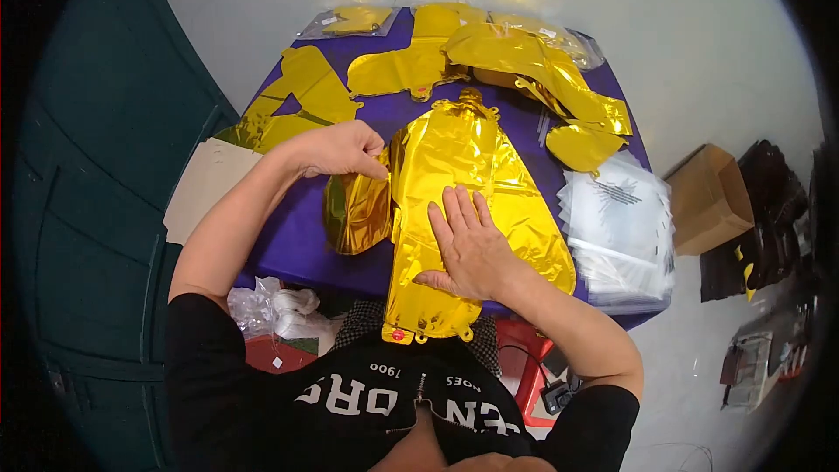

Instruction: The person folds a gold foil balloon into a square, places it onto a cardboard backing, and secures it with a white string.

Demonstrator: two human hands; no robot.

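Here, a person is leaning over a purple-covered bench [293, 249], and a flat gold foil balloon [463, 157] is lying lengthwise down its middle, with its lower end hanging just over the near edge towards the person's chest. The right hand [468, 249] is lying open and flat on the lower half of the balloon, fingers together and pointing away from the body, palm pressing the foil down. The left hand [336, 150] is sitting at the balloon's left side, up near its middle, with the fingers curled in and closing on the edge of a side flap [358, 210]. That flap is bulging up beside the main body, just below the left hand and just left of the right hand. So the two hands are apart, with the balloon running between and under them.

Beyond the balloon, at the far end of the bench, several more gold foil pieces [524, 65] are lying in a loose overlapping heap, some in clear wrappers. To the right of the right hand, a stack of clear plastic bags [620, 227] is resting on the bench's right edge. A brown cardboard box [708, 197] is standing on the floor further right. Crumpled white plastic [275, 308] is showing below the bench's near left edge, under the left forearm.
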